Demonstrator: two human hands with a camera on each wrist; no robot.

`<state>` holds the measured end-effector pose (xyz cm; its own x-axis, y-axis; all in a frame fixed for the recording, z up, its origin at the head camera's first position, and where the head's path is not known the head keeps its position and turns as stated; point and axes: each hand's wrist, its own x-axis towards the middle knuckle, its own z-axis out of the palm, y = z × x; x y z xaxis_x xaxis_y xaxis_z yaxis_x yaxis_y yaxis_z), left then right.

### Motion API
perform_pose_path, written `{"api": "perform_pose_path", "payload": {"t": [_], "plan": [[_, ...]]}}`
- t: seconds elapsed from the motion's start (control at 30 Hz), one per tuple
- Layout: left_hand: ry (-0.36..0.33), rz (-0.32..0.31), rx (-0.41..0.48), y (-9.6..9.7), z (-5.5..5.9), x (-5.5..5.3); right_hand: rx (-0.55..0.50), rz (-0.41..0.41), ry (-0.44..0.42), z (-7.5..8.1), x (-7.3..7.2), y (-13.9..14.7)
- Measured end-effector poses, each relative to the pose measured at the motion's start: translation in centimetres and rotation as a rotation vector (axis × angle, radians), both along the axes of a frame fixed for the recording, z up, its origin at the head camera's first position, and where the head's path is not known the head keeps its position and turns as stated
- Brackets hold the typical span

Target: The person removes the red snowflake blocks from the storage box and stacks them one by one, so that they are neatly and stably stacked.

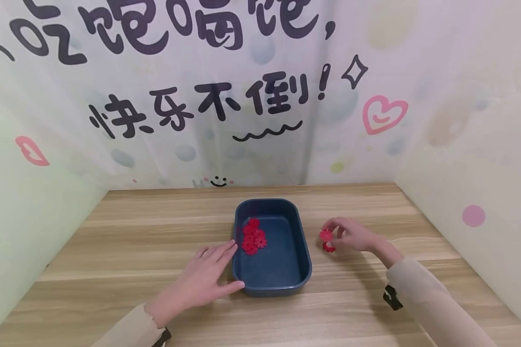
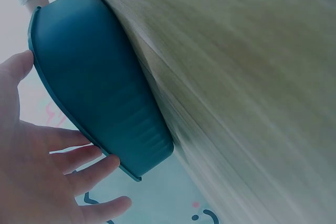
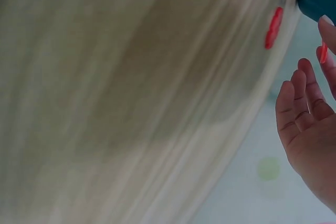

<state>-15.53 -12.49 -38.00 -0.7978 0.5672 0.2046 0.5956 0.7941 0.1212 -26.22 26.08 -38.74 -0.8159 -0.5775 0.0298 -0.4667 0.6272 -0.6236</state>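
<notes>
A dark blue rectangular tray (image 1: 282, 288) stands on the table, with several red snowflake discs (image 1: 253, 236) heaped along the left side of its floor. My left hand (image 1: 201, 277) rests at the tray's left rim, fingers spread; in the left wrist view the thumb and fingertips touch that rim. To the right of the tray, my right hand (image 1: 351, 234) pinches one red snowflake disc (image 1: 326, 235) between thumb and forefinger, above the table. Just below it another red disc (image 1: 329, 247) lies on the wood, also visible in the right wrist view as a thin red disc (image 3: 273, 28).
The wood-grain table (image 1: 156, 226) is bounded at the back by a printed cloth (image 1: 260, 159) with black characters. Pale walls (image 1: 473, 159) close in the left and right sides. Dark straps (image 1: 392, 297) sit at both sleeve cuffs.
</notes>
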Motion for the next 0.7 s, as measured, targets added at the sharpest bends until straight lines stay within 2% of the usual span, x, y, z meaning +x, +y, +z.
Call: {"api": "perform_pose_path", "payload": {"t": [0.17,0.4,0.7], "plan": [[0.000,-0.004,0.005,0.0,0.0,0.0,-0.022,0.038,-0.009,-0.8,0.2,0.7],[-0.003,-0.001,0.009,0.0,-0.1,0.0,0.004,0.009,-0.047,-1.7,0.4,1.2],[-0.009,0.002,0.002,0.0,-0.1,0.0,0.056,0.026,-0.008,-2.0,0.3,1.3]]}}
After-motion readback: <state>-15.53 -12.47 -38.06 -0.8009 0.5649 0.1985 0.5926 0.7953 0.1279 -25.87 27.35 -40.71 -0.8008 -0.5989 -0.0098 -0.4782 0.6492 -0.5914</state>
